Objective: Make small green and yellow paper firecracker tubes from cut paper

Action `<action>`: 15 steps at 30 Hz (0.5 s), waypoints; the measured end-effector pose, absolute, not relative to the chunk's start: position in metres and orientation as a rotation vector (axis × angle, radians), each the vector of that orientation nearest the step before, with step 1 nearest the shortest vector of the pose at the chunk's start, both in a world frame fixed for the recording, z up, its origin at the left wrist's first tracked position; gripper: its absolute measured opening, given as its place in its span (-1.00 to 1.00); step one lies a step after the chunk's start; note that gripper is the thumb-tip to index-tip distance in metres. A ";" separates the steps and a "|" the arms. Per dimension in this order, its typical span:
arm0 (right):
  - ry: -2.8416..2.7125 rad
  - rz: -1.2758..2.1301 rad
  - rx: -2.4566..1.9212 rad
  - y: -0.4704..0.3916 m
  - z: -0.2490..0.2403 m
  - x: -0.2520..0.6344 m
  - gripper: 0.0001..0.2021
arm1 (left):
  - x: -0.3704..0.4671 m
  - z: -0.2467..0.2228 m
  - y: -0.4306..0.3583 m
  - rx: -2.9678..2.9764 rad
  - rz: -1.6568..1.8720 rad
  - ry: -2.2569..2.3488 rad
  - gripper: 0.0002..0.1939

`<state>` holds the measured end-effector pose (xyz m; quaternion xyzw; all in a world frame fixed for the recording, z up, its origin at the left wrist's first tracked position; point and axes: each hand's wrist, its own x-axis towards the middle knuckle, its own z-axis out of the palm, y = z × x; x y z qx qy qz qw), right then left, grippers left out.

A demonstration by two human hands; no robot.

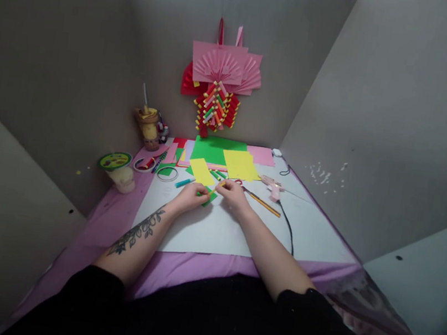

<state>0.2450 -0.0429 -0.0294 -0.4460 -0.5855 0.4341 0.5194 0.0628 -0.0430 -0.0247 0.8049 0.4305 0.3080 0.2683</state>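
Over the white work surface, my left hand (191, 197) and my right hand (233, 194) are close together with fingers pinched. Between their fingertips runs a thin yellow strip (212, 192), gripped by both. Under it lies a small green paper piece (209, 200). A teal glue or marker tube (184, 183) rests beside my left hand. Small green rolls (218, 175) and a yellow paper (201, 171) lie just beyond my fingers. A long yellow-orange pencil or stick (264, 203) lies to the right of my right hand.
A pink glue gun (274, 189) with a black cord sits at the right. Colored sheets, including a green one (219, 151), lie at the back. Tape rolls (145, 164), a lidded cup (121, 174) and a drink cup (150, 128) stand left. Paper decorations (221, 72) hang on the back panel.
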 end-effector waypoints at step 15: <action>-1.377 1.123 -1.023 -0.045 -0.034 0.233 -0.80 | 0.064 -0.024 -0.042 1.940 0.801 1.186 -0.72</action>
